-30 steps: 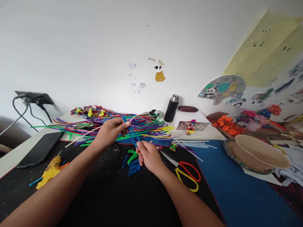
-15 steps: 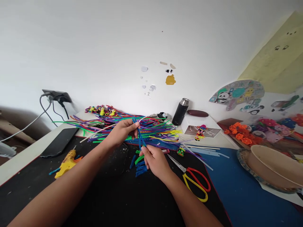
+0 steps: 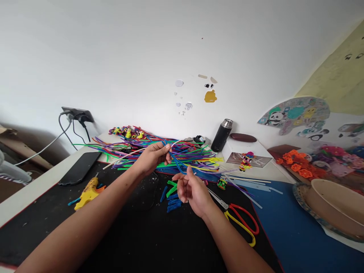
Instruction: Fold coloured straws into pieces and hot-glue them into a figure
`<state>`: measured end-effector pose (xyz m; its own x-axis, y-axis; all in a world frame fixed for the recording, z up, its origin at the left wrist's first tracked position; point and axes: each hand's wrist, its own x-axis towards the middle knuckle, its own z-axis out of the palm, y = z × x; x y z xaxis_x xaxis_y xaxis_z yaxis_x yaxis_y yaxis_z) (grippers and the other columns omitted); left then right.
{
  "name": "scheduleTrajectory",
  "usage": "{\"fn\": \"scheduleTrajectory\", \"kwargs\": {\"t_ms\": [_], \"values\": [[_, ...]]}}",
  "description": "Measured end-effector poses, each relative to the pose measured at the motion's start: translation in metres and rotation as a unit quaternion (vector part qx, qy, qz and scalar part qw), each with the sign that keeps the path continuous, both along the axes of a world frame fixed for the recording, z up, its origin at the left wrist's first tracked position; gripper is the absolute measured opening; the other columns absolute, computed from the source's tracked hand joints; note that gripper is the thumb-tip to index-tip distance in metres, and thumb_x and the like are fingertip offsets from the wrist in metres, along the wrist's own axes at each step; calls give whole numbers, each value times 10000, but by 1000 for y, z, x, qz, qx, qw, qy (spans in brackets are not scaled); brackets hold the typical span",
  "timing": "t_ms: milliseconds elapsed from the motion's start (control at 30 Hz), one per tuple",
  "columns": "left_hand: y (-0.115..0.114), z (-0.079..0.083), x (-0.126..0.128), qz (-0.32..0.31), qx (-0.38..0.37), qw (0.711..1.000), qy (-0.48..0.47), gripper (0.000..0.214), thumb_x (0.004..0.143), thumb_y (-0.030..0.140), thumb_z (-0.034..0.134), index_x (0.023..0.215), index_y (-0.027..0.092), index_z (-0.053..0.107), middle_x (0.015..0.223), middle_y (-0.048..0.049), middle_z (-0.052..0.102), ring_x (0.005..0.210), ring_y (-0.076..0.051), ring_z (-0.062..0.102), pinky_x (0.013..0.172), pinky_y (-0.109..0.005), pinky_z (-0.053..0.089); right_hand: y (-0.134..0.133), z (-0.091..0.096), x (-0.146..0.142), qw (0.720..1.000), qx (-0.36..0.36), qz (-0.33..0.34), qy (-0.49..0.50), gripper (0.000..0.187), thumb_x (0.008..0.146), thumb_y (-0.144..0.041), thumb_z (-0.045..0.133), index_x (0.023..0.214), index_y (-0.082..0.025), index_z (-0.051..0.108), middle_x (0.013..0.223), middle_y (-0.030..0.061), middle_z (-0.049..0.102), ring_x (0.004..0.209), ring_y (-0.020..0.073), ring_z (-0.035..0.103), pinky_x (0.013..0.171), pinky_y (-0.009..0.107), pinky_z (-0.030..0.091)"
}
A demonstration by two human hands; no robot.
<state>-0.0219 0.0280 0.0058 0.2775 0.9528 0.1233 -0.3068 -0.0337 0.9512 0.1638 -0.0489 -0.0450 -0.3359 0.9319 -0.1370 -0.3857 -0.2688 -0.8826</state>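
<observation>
Taken from a single camera worn on the head, looking forward and down over both forearms (image 3: 96, 214) from the near side of the tabletop (image 3: 36, 192). Aimed toward the white wall (image 3: 127, 60) behind, with the left grip (image 3: 157, 155) and right grip (image 3: 196, 191) placed close, just below mid-frame. Framed wide enough to reach the wall socket (image 3: 78, 113) at left and to crop the bowl (image 3: 338, 204) at right.
</observation>
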Motion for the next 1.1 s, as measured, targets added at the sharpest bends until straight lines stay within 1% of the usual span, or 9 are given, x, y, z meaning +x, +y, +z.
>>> {"fn": "scheduleTrajectory", "kwargs": {"t_ms": [100,233,367,433,567,733,900,1100], "values": [[-1,0,1,-1,-1,1000,-4,484,697,540,952,705,163,648,559,-16,676,526,-136,625,499,-222,472,1,1,0,998,-29,13,48,712,858,-836,641,845,-129,732,545,-33,538,392,88,447,419,242,242],[-2,1,2,1,-3,1000,-11,480,688,524,960,704,164,644,556,-16,676,521,-139,625,491,-223,464,3,-2,-1,992,-63,38,103,691,844,-808,688,875,-121,751,540,-43,520,388,86,433,426,248,219],[-3,0,3,1,-3,1000,-12,480,683,517,965,704,165,640,557,-14,675,519,-139,622,499,-230,472,4,-2,-1,988,-85,38,121,652,874,-778,683,859,-129,741,532,-53,486,388,82,386,433,258,207],[-3,-1,3,-1,-2,1000,-13,466,706,513,953,715,163,645,562,-16,676,521,-138,622,501,-232,471,4,-1,-2,989,-89,27,119,625,892,-758,682,843,-136,728,529,-58,469,392,79,361,440,260,205],[-3,-2,3,-2,0,1000,-12,446,737,499,936,719,162,645,571,-19,675,534,-141,627,501,-230,468,3,-3,-2,989,-91,16,115,601,882,-742,709,839,-142,716,526,-67,451,398,77,347,449,261,202],[-4,0,4,-3,2,1000,-12,468,711,515,950,711,165,640,568,-14,671,530,-138,618,496,-228,462,3,-5,-3,989,-89,16,113,584,872,-720,736,824,-139,709,522,-70,448,396,72,354,452,254,197],[-5,2,4,-3,-1,1000,-12,476,702,519,955,709,165,636,569,-12,675,527,-135,620,498,-227,473,2,-5,-4,988,-81,9,128,535,819,-671,820,818,-147,707,516,-82,441,399,65,347,447,246,205],[-6,2,5,4,-8,1000,-17,488,676,521,970,701,164,638,558,-10,675,518,-131,619,493,-219,478,1,-6,-3,990,-70,3,123,511,837,-656,812,819,-158,699,519,-84,427,406,69,347,446,248,233]]}}
